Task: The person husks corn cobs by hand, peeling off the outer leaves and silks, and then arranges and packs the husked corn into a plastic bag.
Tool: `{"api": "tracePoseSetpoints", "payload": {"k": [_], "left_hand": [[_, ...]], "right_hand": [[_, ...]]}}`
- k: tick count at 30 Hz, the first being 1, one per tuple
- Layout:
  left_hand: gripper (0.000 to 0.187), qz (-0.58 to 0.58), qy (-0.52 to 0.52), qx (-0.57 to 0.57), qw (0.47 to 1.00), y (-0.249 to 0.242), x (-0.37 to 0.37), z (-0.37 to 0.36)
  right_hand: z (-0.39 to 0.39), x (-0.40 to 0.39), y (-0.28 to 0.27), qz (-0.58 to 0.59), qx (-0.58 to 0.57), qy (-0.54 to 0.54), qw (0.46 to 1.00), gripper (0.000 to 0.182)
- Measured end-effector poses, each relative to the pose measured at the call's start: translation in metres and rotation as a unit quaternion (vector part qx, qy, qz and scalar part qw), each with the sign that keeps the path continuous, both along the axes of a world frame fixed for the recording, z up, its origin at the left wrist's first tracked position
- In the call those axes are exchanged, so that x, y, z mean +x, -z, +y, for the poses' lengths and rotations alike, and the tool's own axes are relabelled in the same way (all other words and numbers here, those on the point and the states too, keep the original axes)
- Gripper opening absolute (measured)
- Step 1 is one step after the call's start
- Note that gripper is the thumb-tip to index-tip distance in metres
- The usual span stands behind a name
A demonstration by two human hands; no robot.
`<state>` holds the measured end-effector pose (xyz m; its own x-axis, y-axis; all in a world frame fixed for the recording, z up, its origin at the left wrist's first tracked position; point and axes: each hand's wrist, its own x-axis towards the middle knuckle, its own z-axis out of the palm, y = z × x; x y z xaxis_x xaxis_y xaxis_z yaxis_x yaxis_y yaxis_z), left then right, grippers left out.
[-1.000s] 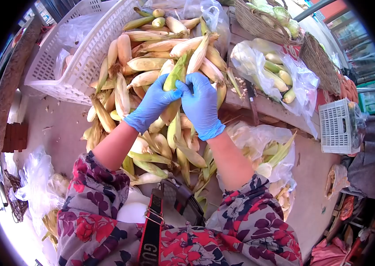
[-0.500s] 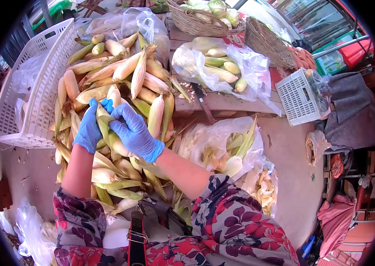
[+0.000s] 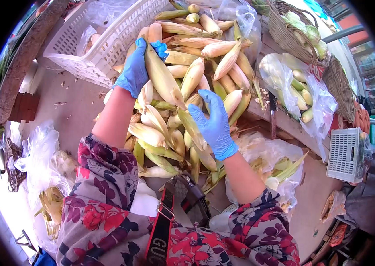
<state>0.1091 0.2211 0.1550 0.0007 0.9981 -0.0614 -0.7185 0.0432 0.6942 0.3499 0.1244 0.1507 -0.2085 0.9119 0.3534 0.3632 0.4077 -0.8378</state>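
My left hand, in a blue glove, is closed around the upper end of an ear of corn still in its pale green husk. The ear slants down to the right over a heap of husked-over corn ears. My right hand, gloved in blue too, is apart from that ear. Its thumb and fingers are spread and nothing shows between them. Just left of this hand another ear of corn leans in the heap.
A white plastic crate stands behind the heap on the left. At the right lie a knife, bagged corn and a bag of husks. Beyond are a wicker basket with cabbages and a smaller white crate.
My view has turned left, so the heap sits further right. My right hand has come off the ear in my left hand, moved right and opened. The left still grips an ear.
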Motion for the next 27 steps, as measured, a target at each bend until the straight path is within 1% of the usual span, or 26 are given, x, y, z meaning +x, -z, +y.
{"api": "tracePoseSetpoints", "payload": {"k": [1, 2, 3, 4, 5, 6, 7, 10, 11, 14, 15, 17, 18, 19, 22, 23, 24, 25, 26, 27], "left_hand": [[0.045, 0.035, 0.040, 0.008, 0.999, -0.003, 0.007, -0.003], [0.046, 0.024, 0.084, 0.018, 0.996, -0.007, 0.018, -0.004], [0.047, 0.006, 0.081, -0.002, 0.997, -0.014, 0.034, -0.007], [0.048, -0.011, 0.078, -0.021, 0.997, -0.023, 0.052, -0.012], [0.048, -0.016, 0.080, -0.020, 0.996, -0.033, 0.067, -0.018], [0.046, 0.007, 0.049, -0.009, 0.999, -0.035, 0.075, -0.017], [0.044, -0.003, 0.036, -0.002, 0.999, -0.038, 0.080, -0.019], [0.043, -0.019, 0.014, -0.011, 1.000, -0.036, 0.084, -0.018], [0.043, -0.023, 0.011, -0.018, 1.000, -0.033, 0.084, -0.019], [0.042, -0.077, -0.023, -0.023, 0.997, -0.024, 0.085, -0.024], [0.042, -0.067, -0.040, -0.020, 0.997, -0.026, 0.086, -0.025], [0.042, -0.124, -0.029, -0.068, 0.989, -0.030, 0.087, -0.032], [0.042, -0.152, -0.023, -0.094, 0.984, -0.032, 0.089, -0.034], [0.045, -0.138, -0.019, -0.079, 0.987, -0.032, 0.092, -0.034], [0.039, -0.144, -0.016, -0.064, 0.987, -0.033, 0.094, -0.033], [0.034, -0.220, -0.012, -0.063, 0.973, -0.027, 0.092, -0.031], [0.030, -0.294, -0.007, -0.062, 0.954, -0.017, 0.090, -0.026], [0.026, -0.367, -0.002, -0.060, 0.928, -0.011, 0.089, -0.024], [0.024, -0.372, 0.006, -0.034, 0.928, -0.004, 0.090, -0.023], [0.023, -0.377, 0.015, -0.005, 0.926, -0.002, 0.092, -0.023]], "right_hand": [[0.004, -0.004, -0.002, 0.052, -0.092, -0.016, 0.994, 0.062], [0.007, -0.009, -0.005, 0.105, -0.179, -0.029, 0.978, 0.069], [0.010, -0.012, -0.006, 0.076, -0.217, -0.053, 0.972, 0.077], [0.009, -0.019, 0.000, 0.129, -0.205, -0.066, 0.968, 0.073], [0.009, -0.020, 0.001, 0.153, -0.229, -0.069, 0.959, 0.071], [0.007, -0.021, 0.000, 0.177, -0.253, -0.074, 0.948, 0.069], [0.006, -0.023, 0.003, 0.188, -0.211, -0.048, 0.958, 0.065], [0.004, -0.020, 0.003, 0.117, -0.122, -0.010, 0.986, 0.065], [0.003, -0.021, 0.012, 0.120, -0.100, -0.009, 0.988, 0.066], [0.003, -0.021, 0.013, 0.132, -0.073, -0.012, 0.988, 0.066], [0.004, -0.021, 0.012, 0.123, -0.047, -0.014, 0.991, 0.066], [0.004, -0.018, 0.010, 0.105, 0.003, -0.016, 0.994, 0.066], [0.004, -0.018, 0.010, 0.102, 0.006, -0.015, 0.995, 0.066], [0.005, -0.017, 0.011, 0.100, 0.009, -0.013, 0.995, 0.067], [0.007, -0.015, 0.017, 0.122, -0.006, -0.025, 0.992, 0.066], [0.008, -0.014, 0.020, 0.134, -0.014, -0.032, 0.990, 0.065], [0.007, -0.013, 0.023, 0.209, -0.092, -0.054, 0.972, 0.063], [0.007, -0.011, 0.025, 0.282, -0.168, -0.074, 0.942, 0.061], [0.007, -0.008, 0.027, 0.351, -0.240, -0.093, 0.900, 0.060], [0.008, -0.010, 0.041, 0.383, -0.264, -0.084, 0.881, 0.059]]}}
